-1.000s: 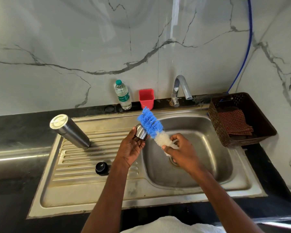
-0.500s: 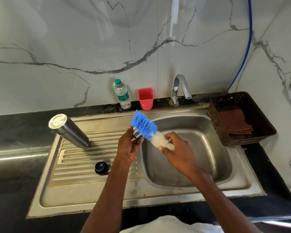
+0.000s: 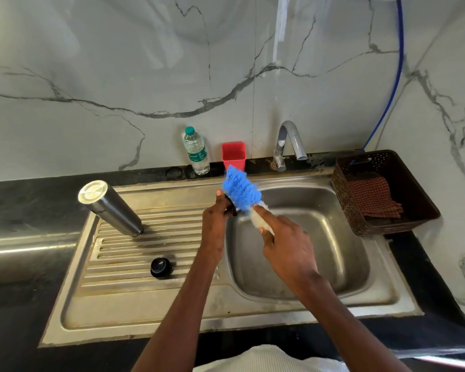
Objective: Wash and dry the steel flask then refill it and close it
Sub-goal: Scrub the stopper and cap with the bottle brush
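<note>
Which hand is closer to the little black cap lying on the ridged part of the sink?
The left hand. It holds a small part just up and to the right of the black cap. The right hand grips the brush farther right, over the basin.

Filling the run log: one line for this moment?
left hand: holds cap | right hand: brush scrubbing cap | flask: on drainboard

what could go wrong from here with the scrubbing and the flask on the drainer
1. The steel flask stands upside down and tilted on the ridged drainboard; a bump from the left hand might topple it.
2. The left hand holds a small, mostly hidden part against the blue brush near the basin edge; it could slip into the sink.
3. The black cap lies loose near the left arm and may get knocked.
</note>
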`<action>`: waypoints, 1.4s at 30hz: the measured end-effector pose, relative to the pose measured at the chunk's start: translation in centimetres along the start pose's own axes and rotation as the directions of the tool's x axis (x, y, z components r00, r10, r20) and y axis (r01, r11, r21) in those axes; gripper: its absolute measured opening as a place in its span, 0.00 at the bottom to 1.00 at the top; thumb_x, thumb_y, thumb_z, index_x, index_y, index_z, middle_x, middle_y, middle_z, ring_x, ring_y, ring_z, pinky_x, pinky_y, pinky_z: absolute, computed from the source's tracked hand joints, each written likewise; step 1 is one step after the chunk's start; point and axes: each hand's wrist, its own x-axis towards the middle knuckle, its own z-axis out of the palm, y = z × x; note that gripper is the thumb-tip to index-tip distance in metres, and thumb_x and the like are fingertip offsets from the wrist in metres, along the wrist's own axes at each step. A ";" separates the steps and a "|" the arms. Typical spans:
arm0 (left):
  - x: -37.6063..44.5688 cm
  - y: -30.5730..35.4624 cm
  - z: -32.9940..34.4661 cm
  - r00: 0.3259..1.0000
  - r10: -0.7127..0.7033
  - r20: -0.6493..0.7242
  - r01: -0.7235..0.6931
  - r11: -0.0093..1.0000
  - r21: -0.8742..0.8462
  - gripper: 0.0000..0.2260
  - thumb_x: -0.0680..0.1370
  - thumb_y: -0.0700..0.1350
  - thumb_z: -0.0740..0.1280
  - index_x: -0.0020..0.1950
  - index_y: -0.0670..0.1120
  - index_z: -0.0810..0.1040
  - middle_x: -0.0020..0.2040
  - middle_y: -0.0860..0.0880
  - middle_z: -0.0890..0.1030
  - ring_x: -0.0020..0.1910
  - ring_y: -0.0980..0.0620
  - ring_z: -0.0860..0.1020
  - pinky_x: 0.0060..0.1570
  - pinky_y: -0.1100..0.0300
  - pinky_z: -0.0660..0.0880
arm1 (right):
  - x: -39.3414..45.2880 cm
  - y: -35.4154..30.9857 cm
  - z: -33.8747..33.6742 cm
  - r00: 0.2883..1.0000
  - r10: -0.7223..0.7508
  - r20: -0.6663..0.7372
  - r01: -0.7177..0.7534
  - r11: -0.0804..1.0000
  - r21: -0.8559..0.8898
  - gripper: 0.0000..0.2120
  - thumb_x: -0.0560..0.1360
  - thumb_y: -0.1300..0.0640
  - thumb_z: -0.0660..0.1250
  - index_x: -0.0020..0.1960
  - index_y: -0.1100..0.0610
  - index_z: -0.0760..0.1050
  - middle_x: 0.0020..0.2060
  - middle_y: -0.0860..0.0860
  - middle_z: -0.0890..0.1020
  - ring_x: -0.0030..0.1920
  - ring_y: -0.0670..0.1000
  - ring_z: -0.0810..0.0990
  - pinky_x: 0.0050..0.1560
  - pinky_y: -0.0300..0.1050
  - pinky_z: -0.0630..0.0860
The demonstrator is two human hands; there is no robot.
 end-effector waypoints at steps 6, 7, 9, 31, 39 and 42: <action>-0.3 1.1 0.7 0.999 0.047 0.012 -0.048 0.991 0.125 0.32 0.79 0.71 0.49 0.52 0.54 0.87 0.44 0.55 0.88 0.48 0.62 0.84 0.51 0.64 0.72 | 1.4 -0.7 -1.8 1.000 -0.016 0.015 0.017 0.997 -0.074 0.28 0.81 0.55 0.65 0.77 0.37 0.64 0.58 0.49 0.82 0.54 0.57 0.82 0.55 0.55 0.80; 0.0 1.3 0.3 0.999 0.042 -0.005 -0.041 0.991 0.124 0.34 0.78 0.72 0.47 0.51 0.54 0.87 0.43 0.55 0.88 0.46 0.63 0.84 0.51 0.63 0.72 | 0.6 -0.8 -1.7 0.999 -0.017 0.038 0.020 0.997 -0.074 0.29 0.81 0.55 0.64 0.78 0.36 0.63 0.58 0.48 0.81 0.54 0.57 0.82 0.56 0.55 0.80; 0.2 1.5 0.1 0.998 0.070 -0.003 -0.069 0.987 0.148 0.35 0.80 0.71 0.47 0.51 0.51 0.87 0.41 0.55 0.88 0.43 0.63 0.84 0.49 0.65 0.73 | -0.5 -1.0 -1.2 0.998 -0.017 0.052 0.020 0.998 -0.054 0.30 0.81 0.55 0.64 0.78 0.35 0.61 0.57 0.48 0.81 0.54 0.58 0.82 0.55 0.56 0.80; 0.7 0.0 -0.8 0.968 0.091 0.234 -0.164 0.934 0.318 0.51 0.69 0.85 0.50 0.47 0.37 0.85 0.42 0.42 0.86 0.44 0.49 0.82 0.52 0.57 0.74 | 3.2 -1.6 -6.6 0.989 0.062 0.136 -0.046 0.991 -0.122 0.20 0.75 0.52 0.67 0.65 0.39 0.80 0.52 0.48 0.86 0.48 0.54 0.83 0.43 0.44 0.76; -0.2 1.2 -0.3 0.985 -0.032 0.167 0.128 0.786 -0.604 0.39 0.80 0.74 0.51 0.66 0.45 0.83 0.65 0.44 0.82 0.63 0.47 0.80 0.62 0.53 0.71 | 5.0 1.2 -3.4 0.770 0.229 0.595 -0.636 0.353 0.687 0.19 0.83 0.62 0.64 0.70 0.47 0.76 0.35 0.57 0.82 0.21 0.42 0.61 0.18 0.32 0.57; -0.4 2.0 0.8 0.999 0.021 0.027 -0.007 0.893 -0.450 0.39 0.80 0.72 0.52 0.73 0.42 0.76 0.62 0.46 0.84 0.62 0.51 0.82 0.60 0.56 0.76 | 3.4 1.3 -1.3 0.718 0.129 0.684 -0.694 0.074 0.716 0.13 0.83 0.61 0.61 0.66 0.51 0.76 0.35 0.58 0.80 0.20 0.41 0.60 0.16 0.32 0.56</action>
